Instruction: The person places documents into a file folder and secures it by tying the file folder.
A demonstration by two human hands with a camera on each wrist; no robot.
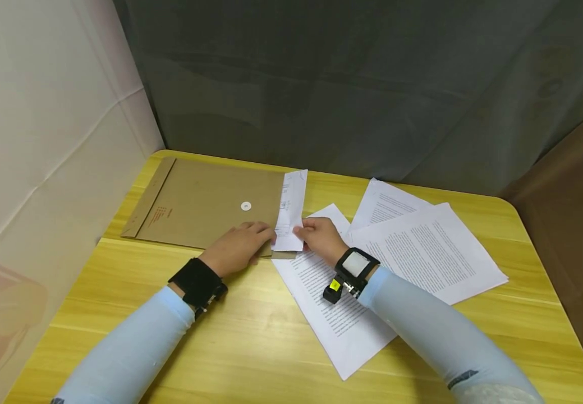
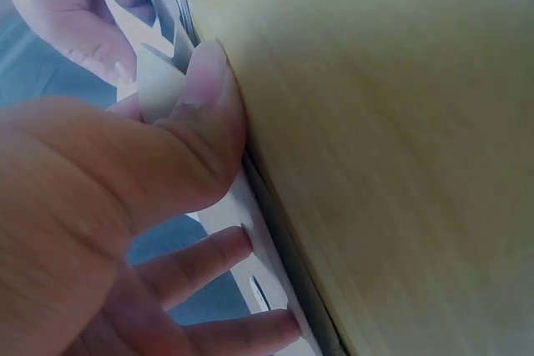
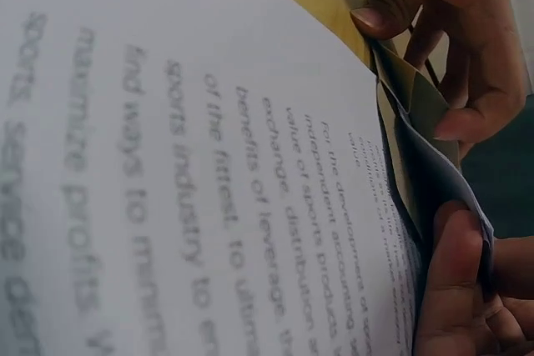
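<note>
A brown envelope [image 1: 205, 207] lies flat on the yellow table, its mouth facing right. A white sheet [image 1: 291, 210] sticks out of that mouth. My left hand [image 1: 263, 235] grips the envelope's near right corner, with the thumb [image 2: 204, 114] pressed on the top face of the envelope [image 2: 375, 164] and the fingers below its lip. My right hand [image 1: 303, 233] pinches the near edge of the white sheet; its thumb [image 3: 450, 281] lies on the paper. In the right wrist view the left hand [image 3: 467, 39] holds the envelope's mouth apart.
Three printed sheets lie to the right of the envelope: one under my right wrist [image 1: 331, 303], one larger [image 1: 422, 247], one behind it [image 1: 387, 202]. A grey curtain hangs behind the table and a white one stands at the left. The table's right edge [image 1: 549, 264] is near.
</note>
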